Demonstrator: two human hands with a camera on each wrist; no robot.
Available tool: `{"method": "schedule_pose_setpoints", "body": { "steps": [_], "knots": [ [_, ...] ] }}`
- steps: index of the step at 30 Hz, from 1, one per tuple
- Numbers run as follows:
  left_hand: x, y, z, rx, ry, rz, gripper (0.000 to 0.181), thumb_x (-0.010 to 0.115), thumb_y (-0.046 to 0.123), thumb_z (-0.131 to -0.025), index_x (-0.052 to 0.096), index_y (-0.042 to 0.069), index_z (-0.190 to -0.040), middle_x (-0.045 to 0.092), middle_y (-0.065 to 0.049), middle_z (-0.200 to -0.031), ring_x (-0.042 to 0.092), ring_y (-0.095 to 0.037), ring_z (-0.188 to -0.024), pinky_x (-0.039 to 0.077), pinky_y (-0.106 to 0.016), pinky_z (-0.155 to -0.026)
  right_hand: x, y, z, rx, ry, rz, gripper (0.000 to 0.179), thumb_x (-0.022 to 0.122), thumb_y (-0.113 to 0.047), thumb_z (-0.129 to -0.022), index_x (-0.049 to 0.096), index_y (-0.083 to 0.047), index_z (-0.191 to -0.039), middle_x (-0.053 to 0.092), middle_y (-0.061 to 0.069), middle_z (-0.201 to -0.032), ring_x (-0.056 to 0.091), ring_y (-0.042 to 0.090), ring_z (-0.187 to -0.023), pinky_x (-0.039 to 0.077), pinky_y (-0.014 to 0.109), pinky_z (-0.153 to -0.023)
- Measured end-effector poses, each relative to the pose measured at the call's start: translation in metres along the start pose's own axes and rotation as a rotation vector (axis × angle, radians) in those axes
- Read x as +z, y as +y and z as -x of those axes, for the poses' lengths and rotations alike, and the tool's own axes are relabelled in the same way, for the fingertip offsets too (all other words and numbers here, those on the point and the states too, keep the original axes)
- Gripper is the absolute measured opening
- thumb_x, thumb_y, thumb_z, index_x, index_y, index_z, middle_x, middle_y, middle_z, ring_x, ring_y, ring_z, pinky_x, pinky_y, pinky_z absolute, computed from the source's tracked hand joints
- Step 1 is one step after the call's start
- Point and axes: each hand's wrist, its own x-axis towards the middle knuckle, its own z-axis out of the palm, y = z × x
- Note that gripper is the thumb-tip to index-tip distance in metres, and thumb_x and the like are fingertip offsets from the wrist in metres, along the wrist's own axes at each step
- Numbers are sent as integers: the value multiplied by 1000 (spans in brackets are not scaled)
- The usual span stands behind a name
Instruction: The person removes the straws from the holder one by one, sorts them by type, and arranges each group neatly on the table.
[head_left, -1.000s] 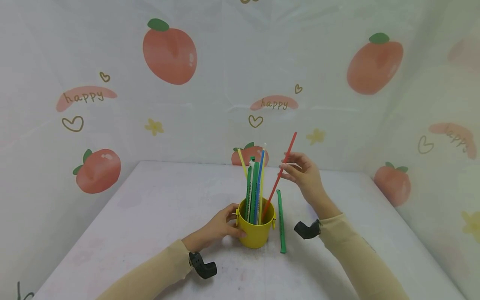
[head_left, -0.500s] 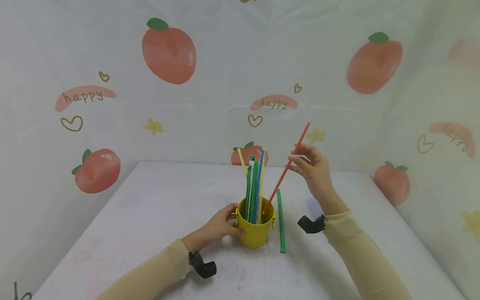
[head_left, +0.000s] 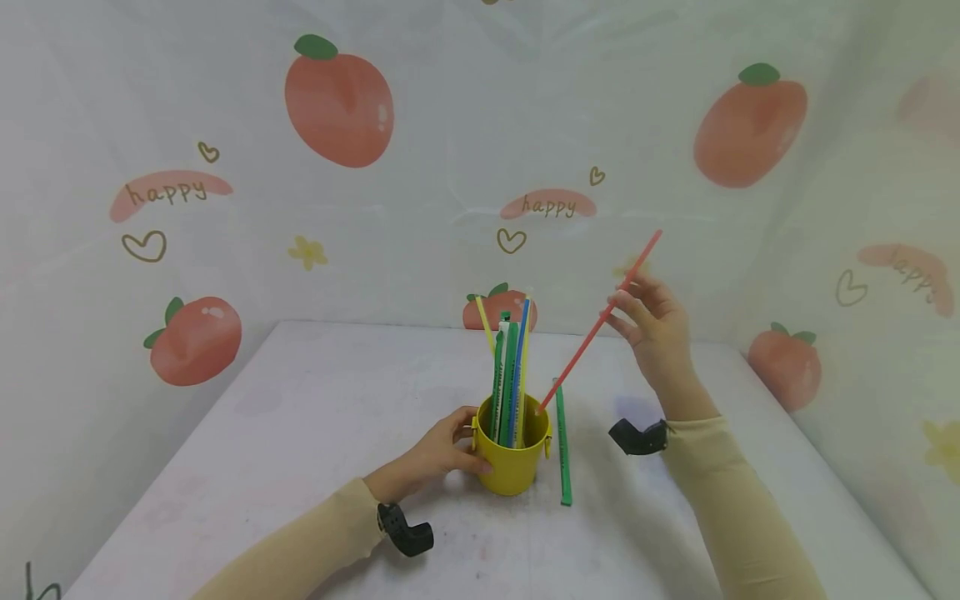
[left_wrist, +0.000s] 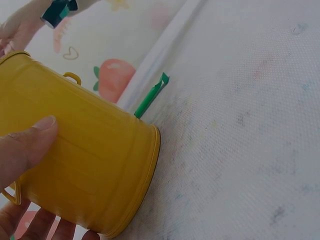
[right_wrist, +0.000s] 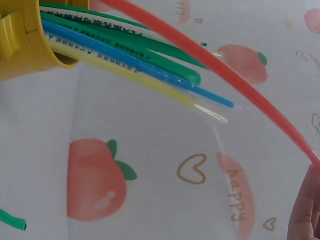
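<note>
A yellow bucket (head_left: 506, 471) with small side handles stands upright on the table. My left hand (head_left: 442, 450) grips its left side, the thumb (left_wrist: 30, 150) in front and the fingers round behind. Several wrapped straws (head_left: 506, 375) in green, white, blue and yellow lean inside it. Up to the right, my right hand (head_left: 656, 329) pinches a red straw (head_left: 581, 350) between thumb and fingers. That straw slants down to the left, its lower end at the bucket's mouth. In the right wrist view the red straw (right_wrist: 220, 67) crosses in front of the others.
A green wrapped straw (head_left: 563, 450) lies on the white table (head_left: 360, 375) just right of the bucket. Behind the table hangs a white curtain (head_left: 420, 125) printed with fruit and lettering. Each wrist carries a black camera (head_left: 405, 531).
My right hand has moved up and to the right with the red straw, drawing its lower end from deep in the bucket up to the mouth. The left hand and bucket stay put.
</note>
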Motion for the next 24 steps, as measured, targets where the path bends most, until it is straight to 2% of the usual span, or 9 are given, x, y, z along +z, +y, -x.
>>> {"method": "schedule_pose_setpoints", "body": {
  "steps": [3, 5, 12, 24],
  "knots": [
    [0, 0, 0, -3, 1, 13, 72, 82, 17, -68, 44, 14, -129, 48, -1, -130, 42, -25, -124, 30, -50, -105, -6, 0, -2, 30, 24, -58, 28, 58, 6, -86, 60, -8, -110, 56, 5, -94, 59, 18, -83, 56, 32, -73],
    [0, 0, 0, -1, 3, 9, 71, 82, 17, -68, 44, 14, -128, 48, -1, -130, 42, -26, -123, 30, -50, -105, -10, 0, -3, 54, 39, -54, 27, 58, 5, -86, 61, -8, -110, 58, 5, -94, 60, 17, -81, 56, 32, -74],
    [1, 1, 1, 0, 4, 11, 71, 82, 16, -69, 44, 14, -128, 48, -1, -130, 43, -25, -123, 31, -49, -105, -22, 6, -3, 159, 64, 10, 25, 60, 0, -86, 60, -9, -110, 58, 5, -91, 62, 16, -80, 55, 32, -75],
    [1, 1, 1, -5, 8, 17, 71, 82, 15, -68, 44, 13, -129, 49, -1, -129, 43, -25, -123, 31, -49, -105, -45, 32, -3, 296, 37, 115, 41, 59, 1, -87, 49, -6, -125, 61, 3, -91, 63, 13, -79, 55, 29, -73]
  ]
}}
